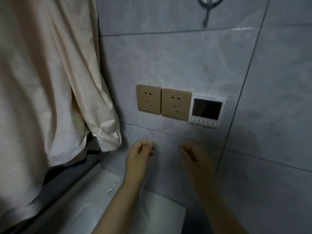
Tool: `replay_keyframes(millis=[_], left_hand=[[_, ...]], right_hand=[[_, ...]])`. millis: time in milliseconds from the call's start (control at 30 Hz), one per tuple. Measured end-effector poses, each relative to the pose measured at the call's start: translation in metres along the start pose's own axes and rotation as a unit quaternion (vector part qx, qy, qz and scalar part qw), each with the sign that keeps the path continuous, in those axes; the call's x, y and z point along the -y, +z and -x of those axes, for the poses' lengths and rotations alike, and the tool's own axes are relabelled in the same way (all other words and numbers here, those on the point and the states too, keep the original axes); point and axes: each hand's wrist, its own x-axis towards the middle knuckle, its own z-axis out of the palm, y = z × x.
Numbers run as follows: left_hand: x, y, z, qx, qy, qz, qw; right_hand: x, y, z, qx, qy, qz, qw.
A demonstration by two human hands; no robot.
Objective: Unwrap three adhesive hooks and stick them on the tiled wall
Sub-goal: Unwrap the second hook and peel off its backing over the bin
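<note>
Two hands meet us low on the tiled wall: left hand curled, fingertips pinched; right hand loosely curled (too blurred to tell contents). We judge unwrapping underway; one hook is already stuck above. Next needs peeling.

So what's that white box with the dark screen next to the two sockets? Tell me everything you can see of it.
The white control panel is a squarish plastic unit fixed flat on the grey tiled wall, its left edge right against the right-hand beige socket. Most of its face is a dark, unlit screen; below that runs a row of small round white buttons. Any markings are too blurred to read. Nothing else touches it: both hands are lower down, the right hand below it.
</note>
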Motion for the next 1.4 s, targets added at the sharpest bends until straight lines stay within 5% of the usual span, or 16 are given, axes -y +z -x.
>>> replay_keyframes(millis=[267, 467, 633, 767, 1067, 1400], left_hand=[[0.159, -0.046, 0.065, -0.083, -0.250, -0.060, 0.963], [0.208, -0.063, 0.067, -0.125, -0.323, -0.184, 0.920], [0.224, -0.067, 0.057, -0.152, -0.348, -0.236, 0.894], [0.229, -0.069, 0.050, -0.069, -0.298, -0.327, 0.894], [0.242, -0.073, 0.049, -0.019, -0.322, -0.231, 0.918], [0.246, -0.071, 0.063, -0.069, -0.327, -0.131, 0.933]], right_hand=[[-0.101, 0.051, 0.070, 0.068, 0.270, -0.057, 0.959], [-0.149, 0.083, 0.096, 0.127, 0.385, -0.022, 0.914], [-0.179, 0.105, 0.111, 0.212, 0.373, 0.091, 0.899], [-0.191, 0.124, 0.102, 0.239, 0.342, 0.133, 0.899], [-0.194, 0.165, 0.089, 0.251, 0.377, 0.089, 0.887], [-0.195, 0.157, 0.106, 0.217, 0.399, 0.013, 0.891]])
